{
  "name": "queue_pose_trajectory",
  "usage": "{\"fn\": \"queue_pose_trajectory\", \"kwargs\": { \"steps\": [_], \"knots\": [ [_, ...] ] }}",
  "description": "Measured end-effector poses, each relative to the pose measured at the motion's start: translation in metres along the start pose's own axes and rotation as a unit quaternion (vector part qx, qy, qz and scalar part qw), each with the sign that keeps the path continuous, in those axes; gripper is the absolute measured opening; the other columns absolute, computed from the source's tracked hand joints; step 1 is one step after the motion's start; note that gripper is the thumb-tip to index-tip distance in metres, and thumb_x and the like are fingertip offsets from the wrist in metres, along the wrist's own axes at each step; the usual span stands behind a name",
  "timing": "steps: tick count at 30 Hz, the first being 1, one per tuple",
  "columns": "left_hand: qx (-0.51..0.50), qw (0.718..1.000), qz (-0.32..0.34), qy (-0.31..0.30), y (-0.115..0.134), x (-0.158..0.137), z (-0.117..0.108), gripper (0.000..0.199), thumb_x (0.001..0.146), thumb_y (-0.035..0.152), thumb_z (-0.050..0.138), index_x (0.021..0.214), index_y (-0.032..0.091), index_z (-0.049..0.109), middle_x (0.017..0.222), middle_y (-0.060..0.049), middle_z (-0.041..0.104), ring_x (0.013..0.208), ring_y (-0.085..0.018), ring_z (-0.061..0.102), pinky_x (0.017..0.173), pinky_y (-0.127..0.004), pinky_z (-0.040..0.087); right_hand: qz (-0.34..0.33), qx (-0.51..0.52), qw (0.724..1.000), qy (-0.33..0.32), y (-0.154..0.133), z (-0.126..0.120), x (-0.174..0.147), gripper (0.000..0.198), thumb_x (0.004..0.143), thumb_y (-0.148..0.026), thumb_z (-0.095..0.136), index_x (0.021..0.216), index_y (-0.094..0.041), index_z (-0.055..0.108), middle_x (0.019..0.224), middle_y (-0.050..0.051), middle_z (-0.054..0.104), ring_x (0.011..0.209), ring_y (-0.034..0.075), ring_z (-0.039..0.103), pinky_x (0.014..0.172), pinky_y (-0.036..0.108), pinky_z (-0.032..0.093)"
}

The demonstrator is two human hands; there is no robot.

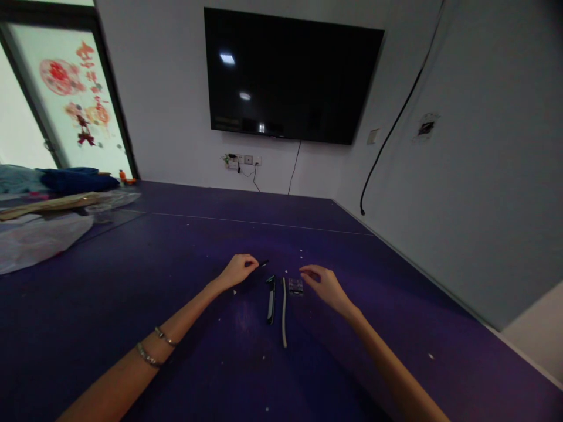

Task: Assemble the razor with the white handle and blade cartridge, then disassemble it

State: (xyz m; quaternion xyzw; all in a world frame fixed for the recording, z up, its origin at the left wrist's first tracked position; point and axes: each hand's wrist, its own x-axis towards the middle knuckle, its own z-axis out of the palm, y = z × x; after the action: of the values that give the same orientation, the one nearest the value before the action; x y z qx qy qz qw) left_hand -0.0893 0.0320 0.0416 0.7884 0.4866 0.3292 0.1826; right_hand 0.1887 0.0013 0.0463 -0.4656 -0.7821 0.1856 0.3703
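Note:
My left hand (238, 269) pinches a small, dark, narrow piece (264, 263) between thumb and fingertips, just above the purple tabletop (189, 346). What kind of piece it is, I cannot make out. Below and right of it lies a razor (271, 305) with a black and grey handle, its head pointing away from me. Beside the razor is a thin pale grey stick or tube (284, 316), slightly bent. A small clear-and-dark pack (295, 286) rests at the tube's far end. My right hand (324, 285) hovers right of the pack, fingers loosely bent and apart, holding nothing visible.
Small white scraps (431, 356) are scattered over the tabletop. At the far left lie a clear plastic bag (46, 240), brown wrapping (53, 205) and dark blue cloth (79, 180). A black cable (391, 132) hangs down the right wall. A television (290, 76) is mounted ahead.

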Motion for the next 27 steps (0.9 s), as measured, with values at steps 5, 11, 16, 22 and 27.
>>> {"fn": "queue_pose_trajectory", "kwargs": {
  "steps": [5,11,16,22,27],
  "knots": [
    [-0.182,0.975,-0.058,-0.113,0.039,-0.002,0.001,0.024,0.073,0.035,0.056,0.076,0.015,0.069,0.075,-0.005,0.068,0.073,-0.017,0.059,0.068,-0.027,0.043,-0.045,0.046,0.998,-0.005,-0.021,0.004,-0.003,0.026,0.082,-0.028,0.050,0.102,-0.021,0.065,0.091,0.006,0.065,0.082,0.016,0.059,0.071,0.027,0.047],
    [-0.178,0.968,-0.024,-0.178,0.057,-0.011,0.006,0.023,0.073,0.034,0.057,0.074,0.015,0.071,0.071,-0.004,0.068,0.067,-0.015,0.057,0.064,-0.025,0.040,-0.048,0.089,0.994,-0.035,-0.035,0.005,-0.008,0.023,0.081,-0.028,0.053,0.098,-0.019,0.066,0.088,0.006,0.063,0.078,0.015,0.059,0.059,0.022,0.049],
    [-0.174,0.965,-0.027,-0.193,0.058,-0.011,0.007,0.021,0.072,0.033,0.058,0.072,0.016,0.070,0.067,-0.002,0.067,0.065,-0.014,0.056,0.064,-0.025,0.040,-0.017,0.114,0.991,-0.072,-0.037,0.005,-0.009,0.025,0.080,-0.032,0.054,0.093,-0.017,0.068,0.085,0.005,0.063,0.065,0.012,0.058,0.044,0.019,0.048],
    [-0.242,0.948,-0.047,-0.203,0.061,-0.013,0.006,0.021,0.071,0.035,0.061,0.071,0.016,0.070,0.066,-0.002,0.066,0.063,-0.012,0.055,0.063,-0.025,0.041,-0.032,0.110,0.991,-0.075,-0.035,0.004,-0.010,0.025,0.079,-0.035,0.055,0.090,-0.017,0.069,0.083,0.005,0.064,0.061,0.011,0.058,0.045,0.019,0.048],
    [-0.311,0.924,-0.086,-0.207,0.065,-0.016,0.008,0.028,0.072,0.040,0.061,0.077,0.014,0.069,0.077,-0.006,0.067,0.068,-0.014,0.059,0.069,-0.029,0.046,-0.048,0.107,0.991,-0.070,-0.030,0.002,-0.010,0.027,0.080,-0.036,0.054,0.091,-0.017,0.069,0.084,0.005,0.065,0.061,0.012,0.059,0.046,0.020,0.048]
  ]
}}
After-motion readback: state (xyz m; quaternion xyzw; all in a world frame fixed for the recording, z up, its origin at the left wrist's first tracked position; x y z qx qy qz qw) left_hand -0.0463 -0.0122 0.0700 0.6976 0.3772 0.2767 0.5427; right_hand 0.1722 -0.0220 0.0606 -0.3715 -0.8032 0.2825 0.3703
